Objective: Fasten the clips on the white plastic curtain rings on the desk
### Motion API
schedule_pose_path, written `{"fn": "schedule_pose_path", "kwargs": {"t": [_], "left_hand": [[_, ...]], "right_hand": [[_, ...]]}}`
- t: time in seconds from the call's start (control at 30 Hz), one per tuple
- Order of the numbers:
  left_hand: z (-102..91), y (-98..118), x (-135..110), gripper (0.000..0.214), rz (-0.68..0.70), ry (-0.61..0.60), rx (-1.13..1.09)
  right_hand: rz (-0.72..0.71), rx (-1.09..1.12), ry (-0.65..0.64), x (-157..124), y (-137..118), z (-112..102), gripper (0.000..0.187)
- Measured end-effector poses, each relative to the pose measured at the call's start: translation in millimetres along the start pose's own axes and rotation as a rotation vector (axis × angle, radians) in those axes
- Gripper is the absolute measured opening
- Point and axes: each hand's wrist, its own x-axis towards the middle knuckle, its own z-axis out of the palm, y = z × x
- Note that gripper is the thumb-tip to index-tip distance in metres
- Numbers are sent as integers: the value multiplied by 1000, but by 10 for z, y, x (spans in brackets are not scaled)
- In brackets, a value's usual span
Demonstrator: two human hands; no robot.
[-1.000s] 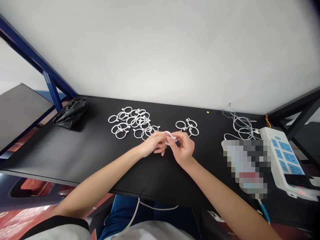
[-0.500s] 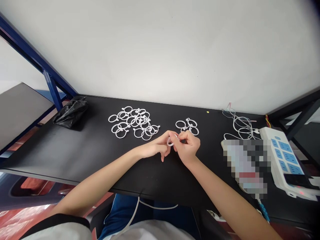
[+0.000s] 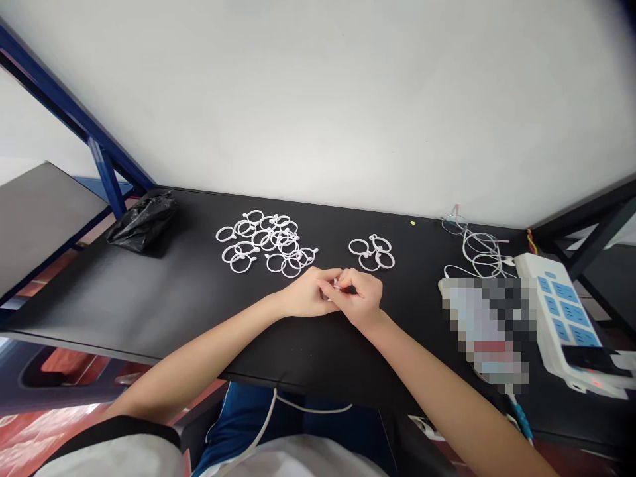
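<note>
My left hand [image 3: 307,294] and my right hand [image 3: 362,298] meet over the black table [image 3: 173,298], fingers pinched together on one white plastic ring [image 3: 336,285], which is mostly hidden between them. A large heap of white rings [image 3: 265,244] lies just beyond my left hand. A small cluster of white rings [image 3: 372,252] lies beyond my right hand.
A crumpled black bag [image 3: 142,222] sits at the table's far left. White cables [image 3: 477,252] tangle at the far right, beside a white and blue power strip [image 3: 566,318] and a blurred-out object [image 3: 489,331]. A white wall rises behind the table.
Both hands have closed tighter around the ring and dropped nearer the table; the ring, clearly visible half a second ago, is now almost covered by the fingers.
</note>
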Motion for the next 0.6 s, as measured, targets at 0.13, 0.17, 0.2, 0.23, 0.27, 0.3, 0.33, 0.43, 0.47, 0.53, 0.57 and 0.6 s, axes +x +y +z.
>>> {"fn": "schedule_pose_path", "kwargs": {"t": [0.13, 0.17, 0.2, 0.23, 0.27, 0.3, 0.33, 0.43, 0.47, 0.53, 0.57, 0.6], "left_hand": [[4, 33, -4, 13, -12, 4, 57], [5, 44, -5, 11, -24, 6, 72], [7, 53, -4, 10, -36, 7, 84], [8, 60, -4, 9, -46, 7, 92], [8, 63, -3, 8, -56, 6, 95], [7, 62, -2, 9, -65, 7, 94], [5, 59, -1, 10, -75, 10, 89], [-5, 38, 0, 14, -102, 18, 49], [-9, 32, 0, 15, -103, 15, 34], [-17, 26, 0, 15, -93, 3, 17], [-20, 26, 1, 14, -87, -4, 14], [-23, 26, 2, 14, -85, -11, 14]], "right_hand": [[3, 26, -1, -15, 20, 2, 42], [10, 43, -5, -24, 27, 2, 41], [18, 56, -8, -33, 32, 3, 41], [29, 62, -13, -42, 37, 4, 41], [44, 60, -16, -47, 39, 4, 41], [61, 52, -19, -50, 40, 4, 40], [78, 40, -22, -49, 38, 3, 39], [115, 22, -33, -29, 27, -5, 37], [120, 23, -36, -20, 24, -8, 37], [127, 33, -40, -6, 21, -12, 41], [134, 38, -41, -3, 22, -13, 43], [140, 43, -43, -3, 24, -12, 45]]}}
